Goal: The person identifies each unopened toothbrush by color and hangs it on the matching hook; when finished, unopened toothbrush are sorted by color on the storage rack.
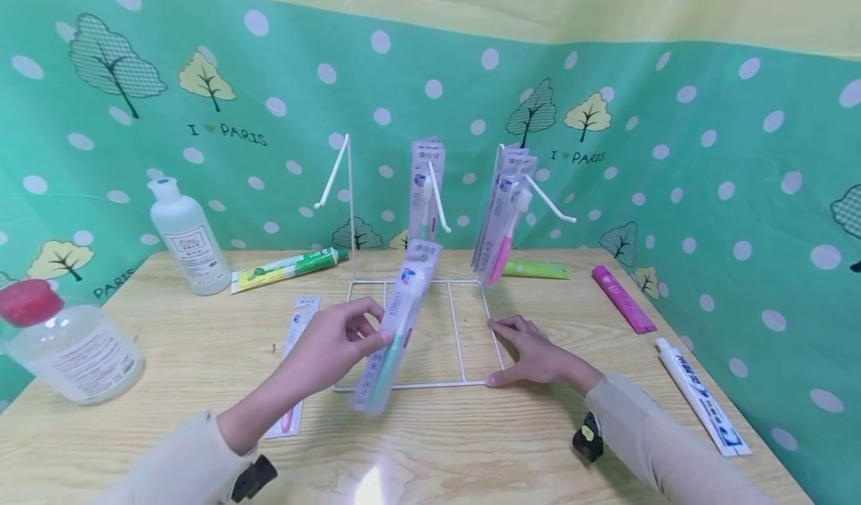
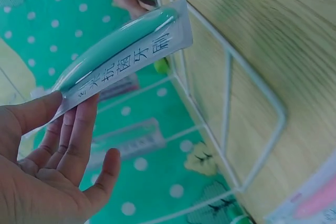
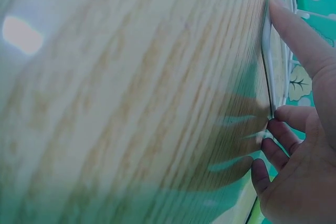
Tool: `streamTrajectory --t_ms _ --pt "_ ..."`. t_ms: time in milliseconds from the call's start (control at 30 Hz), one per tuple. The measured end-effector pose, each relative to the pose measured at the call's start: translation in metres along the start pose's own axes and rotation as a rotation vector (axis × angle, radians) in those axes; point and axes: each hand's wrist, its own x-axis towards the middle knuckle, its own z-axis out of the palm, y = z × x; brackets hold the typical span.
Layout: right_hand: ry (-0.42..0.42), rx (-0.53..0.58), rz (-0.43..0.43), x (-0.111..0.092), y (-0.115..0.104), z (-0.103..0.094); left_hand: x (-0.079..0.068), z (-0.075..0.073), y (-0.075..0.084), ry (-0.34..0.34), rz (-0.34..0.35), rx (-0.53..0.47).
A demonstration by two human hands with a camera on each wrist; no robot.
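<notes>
My left hand [image 1: 329, 344] pinches a packaged green toothbrush [image 1: 395, 333] between thumb and fingers, tilted, above the front of a white wire rack [image 1: 430, 386]. The toothbrush handle end shows close up in the left wrist view. At the rack base's front right corner, my right hand [image 1: 538, 357] rests with thumb and index fingertip touching the wire. Packaged toothbrushes hang from the rack's middle hook [image 1: 439, 195] and right hook [image 1: 550, 203]. Nothing hangs on the left hook [image 1: 332, 172]. Beside my left hand, another packaged toothbrush [image 1: 302, 317] lies on the table, partly hidden by that arm.
On the left stand a white-capped bottle [image 1: 191, 240] and a red-capped bottle [image 1: 81, 355]. Behind the rack lie a yellow-green tube [image 1: 285, 269] and a light green tube [image 1: 536, 269]. A magenta tube [image 1: 623, 300] and a white-and-blue tube [image 1: 702, 398] lie along the right edge.
</notes>
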Motion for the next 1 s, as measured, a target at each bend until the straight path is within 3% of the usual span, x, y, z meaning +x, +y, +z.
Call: streamTrajectory --t_ms 233,567,767,1000 --pt "-0.001 -0.011 0.015 0.001 -0.001 0.000 0.001 0.007 0.022 0.011 0.095 -0.041" --pt "0.004 -0.011 0.009 0.001 -0.001 0.000 0.002 0.008 0.041 0.045 0.189 -0.077" --pt "0.006 -0.005 0.012 0.000 -0.001 0.000 0.001 0.007 0.048 0.083 0.172 -0.111" --pt "0.011 -0.016 0.015 0.001 -0.002 0.000 0.005 0.009 0.045 0.099 0.130 -0.137"
